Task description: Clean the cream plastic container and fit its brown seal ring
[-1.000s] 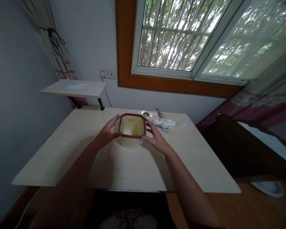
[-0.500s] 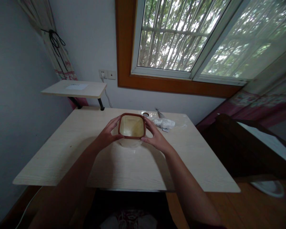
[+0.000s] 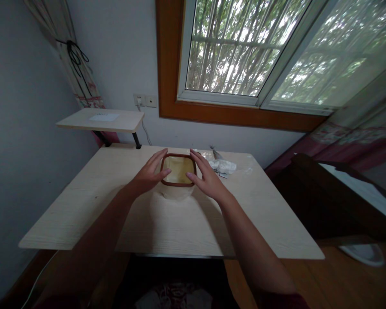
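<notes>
A squarish container (image 3: 178, 185) with a reddish-brown rim and a pale yellow inside is on the table, between my two hands. Below its front side is a pale, see-through area whose nature I cannot make out. My left hand (image 3: 148, 177) is at the container's left edge, fingers stretched out and thumb reaching over the rim. At the right edge, my right hand (image 3: 209, 178) has its fingers spread likewise, its thumb tip over the opening. Both hands are open; whether they touch the rim is unclear.
Crumpled clear plastic wrapping (image 3: 223, 166) and a small round item, partly hidden by my right hand, lie at the back right. A raised shelf (image 3: 125, 122) with a paper (image 3: 104, 117) stands back left. Beyond the light wooden table (image 3: 244, 223) are a wall and window.
My hands have loosened from the container's sides and risen slightly, thumbs moving from the front rim to over the opening. The container has stayed almost in place.
</notes>
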A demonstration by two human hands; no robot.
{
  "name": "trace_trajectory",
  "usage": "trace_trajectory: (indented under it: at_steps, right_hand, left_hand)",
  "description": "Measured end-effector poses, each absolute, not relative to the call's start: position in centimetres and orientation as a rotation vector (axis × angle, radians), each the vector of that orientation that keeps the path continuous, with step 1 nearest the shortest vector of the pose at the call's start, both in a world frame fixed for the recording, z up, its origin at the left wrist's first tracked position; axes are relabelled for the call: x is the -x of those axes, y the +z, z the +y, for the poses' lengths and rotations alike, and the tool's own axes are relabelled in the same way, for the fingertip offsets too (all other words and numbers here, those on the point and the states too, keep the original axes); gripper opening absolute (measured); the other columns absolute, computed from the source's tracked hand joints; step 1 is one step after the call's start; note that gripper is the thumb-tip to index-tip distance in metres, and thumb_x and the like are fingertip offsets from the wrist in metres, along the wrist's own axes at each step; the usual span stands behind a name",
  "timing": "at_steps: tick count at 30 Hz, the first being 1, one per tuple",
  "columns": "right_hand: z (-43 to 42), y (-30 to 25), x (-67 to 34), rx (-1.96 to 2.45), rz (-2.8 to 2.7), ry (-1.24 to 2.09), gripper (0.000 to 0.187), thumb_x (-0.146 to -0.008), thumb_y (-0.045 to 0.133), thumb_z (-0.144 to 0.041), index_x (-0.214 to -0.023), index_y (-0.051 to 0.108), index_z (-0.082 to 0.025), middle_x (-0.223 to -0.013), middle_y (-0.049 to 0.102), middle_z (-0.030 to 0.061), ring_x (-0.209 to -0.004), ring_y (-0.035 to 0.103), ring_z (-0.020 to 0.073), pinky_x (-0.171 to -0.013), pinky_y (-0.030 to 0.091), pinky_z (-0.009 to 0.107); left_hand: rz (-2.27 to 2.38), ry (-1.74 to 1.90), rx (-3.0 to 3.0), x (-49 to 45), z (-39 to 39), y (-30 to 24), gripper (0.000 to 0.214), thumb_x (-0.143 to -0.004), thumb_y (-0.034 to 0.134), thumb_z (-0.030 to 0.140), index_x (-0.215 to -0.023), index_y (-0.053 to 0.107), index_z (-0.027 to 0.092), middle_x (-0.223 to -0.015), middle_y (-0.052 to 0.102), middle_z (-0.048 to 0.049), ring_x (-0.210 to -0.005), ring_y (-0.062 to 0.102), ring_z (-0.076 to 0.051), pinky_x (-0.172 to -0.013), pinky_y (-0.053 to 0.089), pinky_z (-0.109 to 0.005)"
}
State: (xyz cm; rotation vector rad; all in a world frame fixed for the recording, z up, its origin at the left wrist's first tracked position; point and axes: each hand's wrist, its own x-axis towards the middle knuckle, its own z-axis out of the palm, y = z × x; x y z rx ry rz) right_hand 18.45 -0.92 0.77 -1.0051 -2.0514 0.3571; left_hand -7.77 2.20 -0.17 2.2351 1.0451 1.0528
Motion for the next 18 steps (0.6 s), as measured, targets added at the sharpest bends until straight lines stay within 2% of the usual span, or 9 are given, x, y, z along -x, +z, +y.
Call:
trace_trajectory:
  at_steps: [4,9,15,18]
  right_hand:
    - [-0.2,1.7,-17.7,0.948,-2.189,0.365,0.081,-0.087,0.066,-0.056,-0.156,0.031,-0.031,-0.162,0.031,0.0076,-0.148,0.032,0.0307,-0.122,0.027,0.056]
    - [0.5,1.1,-17.5,0.942,-2.245,0.371,0.083,-0.085,0.067,-0.058,-0.155,0.034,-0.029,-0.163,0.03,0.008,-0.149,0.03,0.0309,-0.123,0.025,0.057]
    - [0.5,0.8,-17.5,0.948,-2.275,0.32,0.066,-0.091,0.061,-0.055,-0.148,0.047,-0.027,-0.16,0.035,0.0079,-0.15,0.029,0.0298,-0.123,0.025,0.057]
    - [0.5,0.9,-17.6,0.936,-2.3,0.304,0.054,-0.093,0.059,-0.052,-0.141,0.056,-0.026,-0.16,0.036,0.0072,-0.15,0.03,0.0297,-0.123,0.025,0.057]
  left_hand:
    - [1.059,0.873,-2.409,7.0,2.8,0.4,0.083,-0.087,0.059,0.062,-0.155,0.033,0.02,-0.162,0.032,-0.0126,-0.151,0.027,-0.031,-0.125,0.022,-0.049]
    - [1.072,0.824,-2.44,6.7,3.0,-0.5,0.084,-0.087,0.058,0.062,-0.155,0.032,0.02,-0.164,0.028,-0.0122,-0.152,0.025,-0.029,-0.125,0.022,-0.048]
    - [1.074,0.842,-2.487,6.5,2.7,-0.5,0.066,-0.092,0.054,0.052,-0.148,0.042,0.019,-0.163,0.031,-0.011,-0.152,0.025,-0.027,-0.126,0.021,-0.046]
    - [1.06,0.831,-2.523,6.6,2.5,0.0,0.053,-0.092,0.055,0.049,-0.136,0.054,0.019,-0.161,0.035,-0.0105,-0.152,0.025,-0.027,-0.126,0.022,-0.047]
